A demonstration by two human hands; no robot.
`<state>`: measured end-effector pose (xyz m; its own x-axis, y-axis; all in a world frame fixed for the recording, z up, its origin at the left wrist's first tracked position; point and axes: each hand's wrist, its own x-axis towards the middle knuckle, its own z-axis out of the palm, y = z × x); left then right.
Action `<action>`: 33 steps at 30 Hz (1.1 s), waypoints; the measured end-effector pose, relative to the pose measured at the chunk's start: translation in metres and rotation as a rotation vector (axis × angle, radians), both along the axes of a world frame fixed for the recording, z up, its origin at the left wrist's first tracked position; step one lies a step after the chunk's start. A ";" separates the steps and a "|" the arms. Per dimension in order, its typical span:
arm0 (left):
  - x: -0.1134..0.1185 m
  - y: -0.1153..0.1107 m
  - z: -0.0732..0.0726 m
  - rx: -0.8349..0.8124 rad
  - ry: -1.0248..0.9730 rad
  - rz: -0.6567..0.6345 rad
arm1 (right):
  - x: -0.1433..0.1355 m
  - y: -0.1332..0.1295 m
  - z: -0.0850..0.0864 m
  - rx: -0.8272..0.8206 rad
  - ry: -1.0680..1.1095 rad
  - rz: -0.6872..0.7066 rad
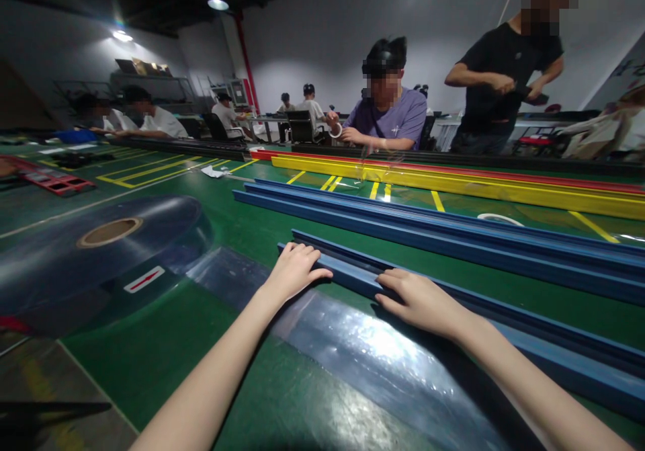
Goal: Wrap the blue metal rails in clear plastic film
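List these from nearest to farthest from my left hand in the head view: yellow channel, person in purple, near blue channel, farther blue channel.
From the left hand:
1. Near blue channel: touching it.
2. Farther blue channel: just beyond.
3. Yellow channel: past both blues.
4. Person in purple: behind the yellow.

hands (293,271): bare, slim fingers (298,249) | wrists (269,296): bare, narrow | forearms (222,372): bare, smooth, tapering toward wrists
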<state>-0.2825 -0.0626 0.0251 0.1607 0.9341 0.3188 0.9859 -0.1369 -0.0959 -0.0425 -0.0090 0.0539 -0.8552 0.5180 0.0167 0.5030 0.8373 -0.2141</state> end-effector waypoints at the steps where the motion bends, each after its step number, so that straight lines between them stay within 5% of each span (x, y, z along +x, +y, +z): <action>1: 0.000 0.000 0.000 -0.001 -0.004 0.001 | -0.003 0.000 0.000 -0.004 0.008 0.006; 14: -0.011 -0.002 0.005 0.042 0.029 0.052 | -0.039 0.004 0.002 -0.039 0.040 0.073; 33: -0.028 0.001 0.000 -0.068 -0.202 0.040 | -0.081 0.015 -0.006 -0.021 0.094 0.144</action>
<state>-0.3104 -0.0616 0.0248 0.0626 0.9588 0.2770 0.9890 -0.0969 0.1121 -0.1231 0.0058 0.0484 -0.9160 0.3910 0.0903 0.3548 0.8943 -0.2728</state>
